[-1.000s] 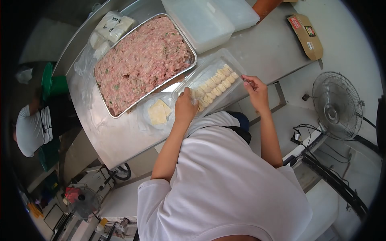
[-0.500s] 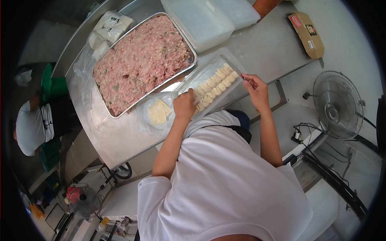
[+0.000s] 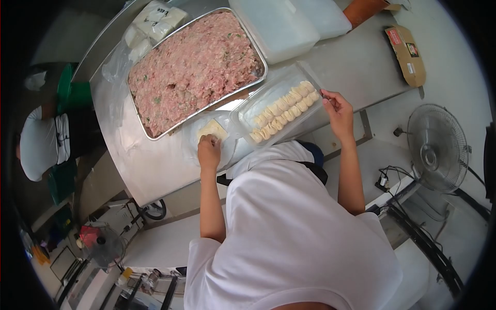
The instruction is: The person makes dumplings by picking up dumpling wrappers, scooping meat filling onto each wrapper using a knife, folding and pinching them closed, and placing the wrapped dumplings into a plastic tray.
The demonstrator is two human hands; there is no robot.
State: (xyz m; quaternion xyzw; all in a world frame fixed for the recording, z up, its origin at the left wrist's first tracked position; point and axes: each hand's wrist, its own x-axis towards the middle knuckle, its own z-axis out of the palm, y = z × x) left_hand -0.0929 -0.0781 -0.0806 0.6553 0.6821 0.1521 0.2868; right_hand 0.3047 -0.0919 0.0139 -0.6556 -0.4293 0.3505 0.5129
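Note:
My left hand is at the square dumpling wrappers, its fingers bent and pinching at their near edge. The pale wrappers lie on clear plastic on the metal table. To their right, a clear plastic tray holds two rows of folded dumplings. My right hand is by the tray's far right corner, with thumb and fingers closed around something small and dark that I cannot make out. Above the wrappers stands a large metal tray heaped with minced meat.
Stacked translucent plastic containers stand behind the dumpling tray. White packages lie at the back left, and a cardboard piece at the right end. A standing fan is at right. Another person is at far left.
My left hand has moved from the dumpling tray's left end to the wrappers. My right hand stays near the tray's right corner. The whole view has shifted slightly.

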